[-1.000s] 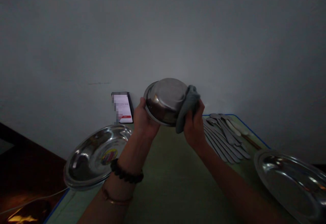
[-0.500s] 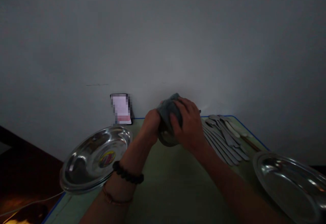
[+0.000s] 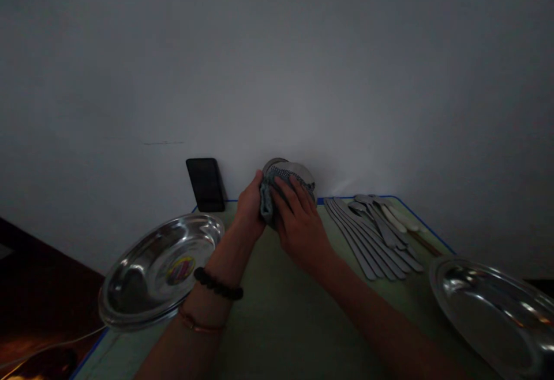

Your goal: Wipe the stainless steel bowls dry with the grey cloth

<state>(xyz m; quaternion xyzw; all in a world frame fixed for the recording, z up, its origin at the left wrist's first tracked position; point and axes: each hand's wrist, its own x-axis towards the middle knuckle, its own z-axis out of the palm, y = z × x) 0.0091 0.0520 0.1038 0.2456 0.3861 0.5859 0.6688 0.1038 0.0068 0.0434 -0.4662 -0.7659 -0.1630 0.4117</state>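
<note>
A shiny metal bowl [image 3: 298, 169] is held up over the back of the table, its base turned partly toward me; hands and cloth cover most of it. My left hand [image 3: 250, 206] grips the bowl at its left side. Over the bowl's outside lies a grey-green cloth [image 3: 266, 200] with a dark patterned band. My right hand [image 3: 298, 215] presses this cloth against the bowl, fingers curved over it. Both hands are close together, the cloth reaching to the left thumb.
Stacked oval metal dishes [image 3: 130, 311] stand at left, the top one with a yellow-red sticker. A dark phone [image 3: 205, 185] leans on the wall behind them. Several knives and spoons [image 3: 372, 236] lie at right, near another metal dish [image 3: 489, 305]. The green table [image 3: 277, 316] meets the wall.
The bowl has been lowered and turned in my left hand. My right hand with the cloth has moved from the bowl's right side to its left. The phone screen has gone dark.
</note>
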